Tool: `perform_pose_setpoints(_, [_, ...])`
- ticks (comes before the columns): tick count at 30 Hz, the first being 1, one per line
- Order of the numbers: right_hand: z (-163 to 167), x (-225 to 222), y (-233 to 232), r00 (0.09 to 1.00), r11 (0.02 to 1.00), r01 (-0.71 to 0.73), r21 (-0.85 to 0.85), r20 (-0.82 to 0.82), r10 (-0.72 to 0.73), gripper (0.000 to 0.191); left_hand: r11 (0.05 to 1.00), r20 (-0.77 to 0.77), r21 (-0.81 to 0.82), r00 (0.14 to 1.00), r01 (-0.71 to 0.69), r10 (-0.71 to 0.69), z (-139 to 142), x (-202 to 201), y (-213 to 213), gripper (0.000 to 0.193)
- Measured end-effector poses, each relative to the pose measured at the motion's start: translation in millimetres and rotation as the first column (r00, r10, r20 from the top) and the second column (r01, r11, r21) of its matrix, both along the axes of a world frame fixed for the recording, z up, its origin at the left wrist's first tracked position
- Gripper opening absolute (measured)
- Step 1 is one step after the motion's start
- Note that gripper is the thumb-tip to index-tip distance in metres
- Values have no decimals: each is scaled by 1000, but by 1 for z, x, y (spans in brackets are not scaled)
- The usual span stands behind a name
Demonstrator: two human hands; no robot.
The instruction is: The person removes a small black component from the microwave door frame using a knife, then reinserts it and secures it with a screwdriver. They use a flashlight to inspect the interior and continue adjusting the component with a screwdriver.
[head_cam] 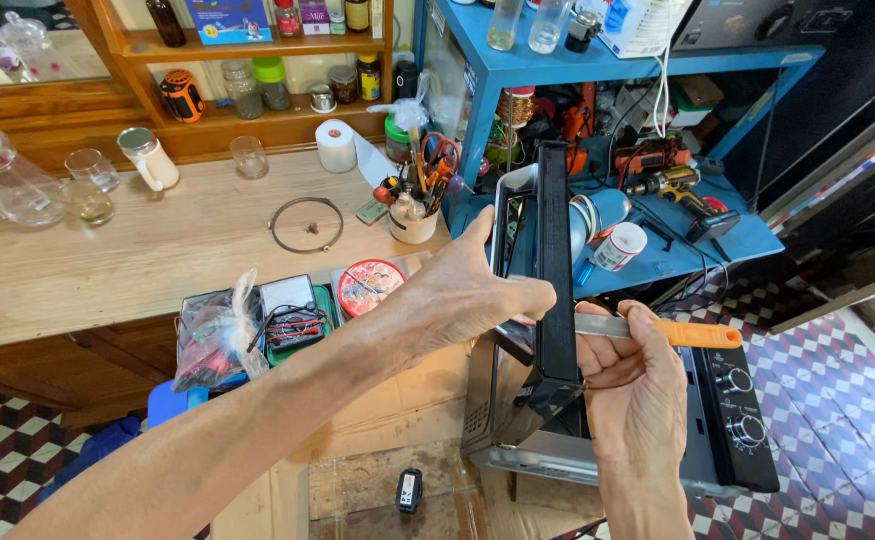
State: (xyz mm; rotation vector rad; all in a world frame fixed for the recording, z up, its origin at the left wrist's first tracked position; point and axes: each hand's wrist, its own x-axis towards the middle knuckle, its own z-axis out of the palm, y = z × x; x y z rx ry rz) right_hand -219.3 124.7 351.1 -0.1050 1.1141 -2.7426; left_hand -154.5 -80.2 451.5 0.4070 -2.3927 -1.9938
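Observation:
My left hand point(462, 290) grips the edge of a black microwave door point(555, 290), which stands open and seen edge-on. My right hand point(632, 385) holds a tool with an orange handle point(692, 334) and a flat metal blade, its blade laid against the door's edge near my left fingers. The microwave body point(717, 440) lies below, with two round knobs point(742, 405) on its black control panel at the right.
A wooden table point(157, 250) at the left carries glass jars, a metal ring, a paper roll and a cup of tools. A blue shelf unit point(717, 245) behind holds a cordless drill and tape. Boxes of small parts point(277, 320) sit nearby. A small black device point(409, 490) rests on cardboard below.

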Motion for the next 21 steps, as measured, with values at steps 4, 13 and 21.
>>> perform_pose_setpoints(4, [-2, 1, 2, 1000, 1000, 0, -22, -1, 0, 15, 1000, -83, 26, 996, -10, 12, -3, -2, 3, 93])
perform_pose_setpoints(13, [-3, 11, 3, 1000, 1000, -8, -5, -27, 8, 17, 989, -16, -11, 989, -149, 148, -9, -9, 7, 87])
perform_pose_setpoints(21, [2, 9, 2, 1000, 1000, -30, -8, -2, 30, 18, 989, -19, 48, 990, -138, 139, -12, -10, 6, 85])
